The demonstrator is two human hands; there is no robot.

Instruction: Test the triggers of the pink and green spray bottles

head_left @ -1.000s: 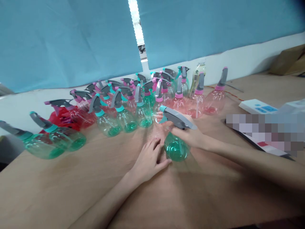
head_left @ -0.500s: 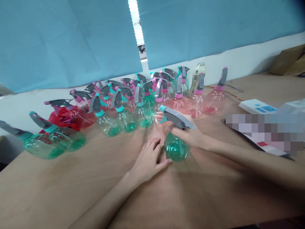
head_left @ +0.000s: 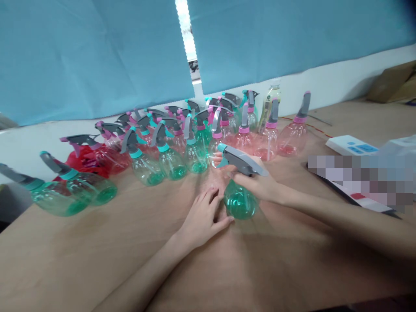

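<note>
A green spray bottle (head_left: 241, 201) with a grey and teal head stands in front of me on the table. My right hand (head_left: 260, 182) is wrapped round its neck, just below the trigger head. To its left, my left hand (head_left: 203, 219) rests on the table with fingers apart, its thumb and fingertips close to the bottle's base. Behind the hands stand several green bottles with teal collars (head_left: 173, 167) and several pink ones (head_left: 243, 141).
Two green bottles (head_left: 60, 201) stand at the left beside a red bag (head_left: 86, 160). A labelled drink bottle (head_left: 270, 106) is at the back. On the right are a white device with blue buttons (head_left: 352, 145) and a cardboard box (head_left: 393, 82).
</note>
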